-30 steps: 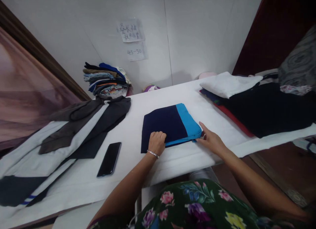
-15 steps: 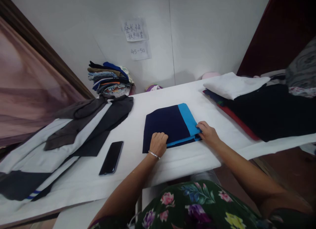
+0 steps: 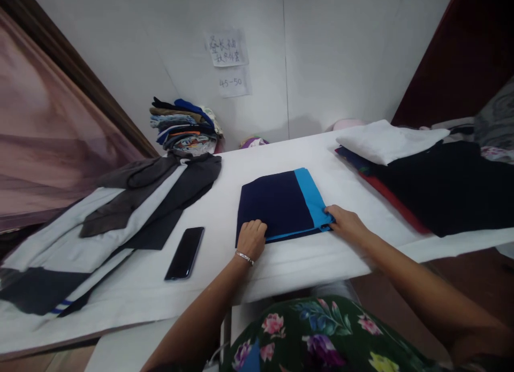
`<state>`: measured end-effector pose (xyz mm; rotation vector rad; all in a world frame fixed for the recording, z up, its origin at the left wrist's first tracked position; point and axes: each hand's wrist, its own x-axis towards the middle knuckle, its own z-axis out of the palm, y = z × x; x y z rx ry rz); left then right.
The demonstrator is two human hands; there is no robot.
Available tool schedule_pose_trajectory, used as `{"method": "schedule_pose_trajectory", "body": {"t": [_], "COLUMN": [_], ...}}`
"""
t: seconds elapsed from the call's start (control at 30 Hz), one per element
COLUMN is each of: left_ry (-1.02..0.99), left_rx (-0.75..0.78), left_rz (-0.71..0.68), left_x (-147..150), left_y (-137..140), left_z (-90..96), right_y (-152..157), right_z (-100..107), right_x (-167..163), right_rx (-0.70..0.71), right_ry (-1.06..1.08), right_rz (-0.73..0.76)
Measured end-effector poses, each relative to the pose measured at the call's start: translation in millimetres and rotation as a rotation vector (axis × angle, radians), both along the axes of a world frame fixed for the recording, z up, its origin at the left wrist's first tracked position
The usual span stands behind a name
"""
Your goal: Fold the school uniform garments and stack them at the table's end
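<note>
A folded navy garment (image 3: 273,200) with a bright blue band along its right side lies flat on the white-covered table (image 3: 225,275). My left hand (image 3: 251,239), a bracelet at its wrist, has its fingers curled over the garment's near edge, left of the middle. At the near right corner, my right hand (image 3: 346,222) pinches the blue band between thumb and fingers. Thin blue and navy layers show along the near edge between the hands. The undersides of the garment are hidden.
A black phone (image 3: 184,253) rests left of the garment. Further left sprawls a grey, white and dark jacket (image 3: 120,222). A stack of folded clothes (image 3: 187,127) stands at the back. Black clothing (image 3: 450,184) and a white garment (image 3: 389,141) are heaped at right.
My left hand has slid slightly left along the near edge. The near right corner lies flatter and its layers are closer together under my right hand. The camera view has shifted a little.
</note>
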<state>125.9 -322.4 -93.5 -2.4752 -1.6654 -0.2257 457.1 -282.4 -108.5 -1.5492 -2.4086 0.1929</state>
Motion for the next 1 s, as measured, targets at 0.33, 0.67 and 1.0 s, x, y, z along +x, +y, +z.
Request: {"method": "schedule_pose_trajectory", "body": {"t": [0.33, 0.67, 1.0], "left_ry": [-0.424, -0.148, -0.266], "left_rx": [-0.022, -0.096, -0.285], "left_rz": [-0.119, 0.140, 0.229], "left_x": [-11, 0, -3], "left_y": [2, 28, 43], "left_z": [23.9, -13.6, 11.3], "right_y": [-2, 50, 60], "right_z": [68, -1, 27], "right_x": [-51, -84, -90], "right_rx": [0.271, 0.035, -0.126], "right_ry": [0.229, 0.037, -0.001], "right_rz": [0.190, -0.009, -0.077]}}
